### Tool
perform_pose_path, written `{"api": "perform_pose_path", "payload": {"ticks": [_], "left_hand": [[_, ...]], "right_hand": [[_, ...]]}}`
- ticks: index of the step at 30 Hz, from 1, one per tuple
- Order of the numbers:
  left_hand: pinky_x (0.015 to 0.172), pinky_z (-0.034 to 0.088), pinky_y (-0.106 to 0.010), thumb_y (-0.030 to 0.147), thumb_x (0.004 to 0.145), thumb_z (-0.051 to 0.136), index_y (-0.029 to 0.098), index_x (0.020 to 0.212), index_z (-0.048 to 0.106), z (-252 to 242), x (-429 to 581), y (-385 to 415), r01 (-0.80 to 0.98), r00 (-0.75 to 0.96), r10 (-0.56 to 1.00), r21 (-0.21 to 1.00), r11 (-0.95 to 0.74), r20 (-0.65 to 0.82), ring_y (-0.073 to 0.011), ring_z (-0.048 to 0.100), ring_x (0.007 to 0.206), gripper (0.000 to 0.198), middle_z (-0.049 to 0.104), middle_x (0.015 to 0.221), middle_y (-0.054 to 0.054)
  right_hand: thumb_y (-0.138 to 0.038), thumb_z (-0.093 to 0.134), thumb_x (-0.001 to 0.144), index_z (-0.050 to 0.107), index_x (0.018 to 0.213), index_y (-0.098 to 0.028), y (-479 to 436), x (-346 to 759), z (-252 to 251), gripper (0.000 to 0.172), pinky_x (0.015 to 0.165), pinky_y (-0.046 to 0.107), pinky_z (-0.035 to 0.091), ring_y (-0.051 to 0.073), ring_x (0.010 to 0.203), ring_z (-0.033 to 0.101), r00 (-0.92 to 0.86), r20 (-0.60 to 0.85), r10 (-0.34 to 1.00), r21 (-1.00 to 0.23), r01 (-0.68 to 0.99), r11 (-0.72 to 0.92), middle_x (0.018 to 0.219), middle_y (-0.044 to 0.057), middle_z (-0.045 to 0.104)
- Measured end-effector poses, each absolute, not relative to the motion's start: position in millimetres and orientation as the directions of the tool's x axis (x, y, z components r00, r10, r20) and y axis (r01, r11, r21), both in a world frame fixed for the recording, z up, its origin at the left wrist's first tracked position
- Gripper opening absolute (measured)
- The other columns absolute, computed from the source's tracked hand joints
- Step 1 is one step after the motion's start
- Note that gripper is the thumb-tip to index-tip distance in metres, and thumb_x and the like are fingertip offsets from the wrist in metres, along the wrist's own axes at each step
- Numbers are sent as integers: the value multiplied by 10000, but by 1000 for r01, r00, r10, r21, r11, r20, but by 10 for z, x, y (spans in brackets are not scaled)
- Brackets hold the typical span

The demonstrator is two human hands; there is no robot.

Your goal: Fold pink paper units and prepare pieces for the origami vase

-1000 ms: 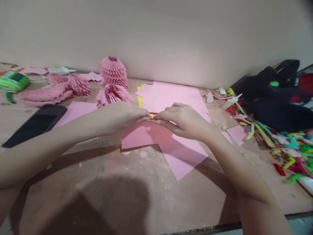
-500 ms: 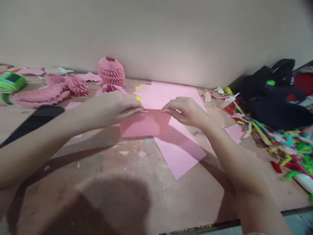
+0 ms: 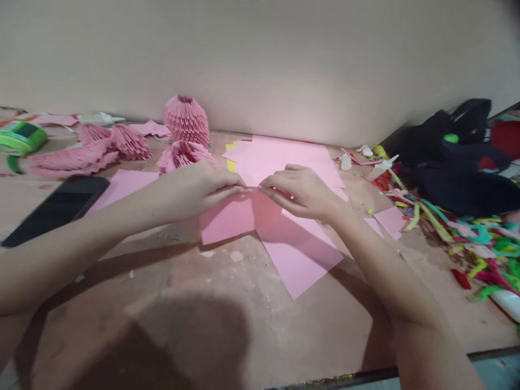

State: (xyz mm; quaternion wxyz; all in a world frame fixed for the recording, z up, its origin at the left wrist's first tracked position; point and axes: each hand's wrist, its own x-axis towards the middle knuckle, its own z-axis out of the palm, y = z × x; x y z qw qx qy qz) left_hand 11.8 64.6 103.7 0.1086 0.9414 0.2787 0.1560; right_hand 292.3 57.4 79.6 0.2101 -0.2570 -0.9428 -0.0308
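Note:
Between my hands is a pink sheet of paper (image 3: 229,216), its top edge pinched and its lower part hanging toward me. My left hand (image 3: 211,187) grips that edge on the left, thumb and fingers pressed together. From the right, my right hand (image 3: 303,192) pinches the same edge, its fingertips close to those of the left. Beneath lies another pink sheet (image 3: 300,260), angled toward the table's front. A larger pink sheet (image 3: 288,154) is spread behind my hands, with a bit of yellow paper (image 3: 231,157) at its left.
Folded pink paper pieces (image 3: 187,119) stand at the back left. A black phone (image 3: 57,208) and a green-wrapped pack (image 3: 22,136) lie left. On the right are a glue bottle (image 3: 379,168), a dark bag (image 3: 450,157) and colourful scraps (image 3: 487,244). A wall (image 3: 260,65) rises behind.
My hands have come closer together along the paper's top edge. The held sheet's lower left corner has swung down toward me.

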Motion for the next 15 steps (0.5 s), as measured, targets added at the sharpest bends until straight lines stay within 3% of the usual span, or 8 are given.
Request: {"api": "perform_pose_path", "payload": {"ticks": [7, 10, 15], "left_hand": [[644, 425, -260, 506, 1099, 519, 225, 960, 821, 1197, 20, 715, 501, 762, 604, 380, -778, 232, -160, 685, 730, 435, 807, 852, 6], [646, 439, -269, 534, 1100, 508, 224, 915, 812, 1200, -16, 735, 514, 761, 609, 366, -776, 223, -170, 695, 726, 472, 808, 851, 3], [669, 494, -281, 586, 1084, 539, 265, 1013, 853, 1234, -104, 791, 552, 711, 647, 350, -757, 275, -199, 748, 784, 454, 841, 941, 5]], "right_hand": [[-420, 487, 1119, 734, 982, -214, 665, 3167, 921, 350, 766, 305, 429, 181, 751, 643, -679, 374, 631, -335, 536, 775, 844, 36, 768], [-395, 506, 1091, 732, 942, -204, 712, 3272, 943, 331, 758, 304, 424, 176, 758, 648, -682, 312, 661, -332, 574, 749, 859, 45, 772], [-412, 522, 1082, 734, 896, -189, 770, 3427, 961, 360, 677, 295, 394, 157, 672, 597, -605, 283, 744, -355, 654, 668, 763, 30, 718]]}}
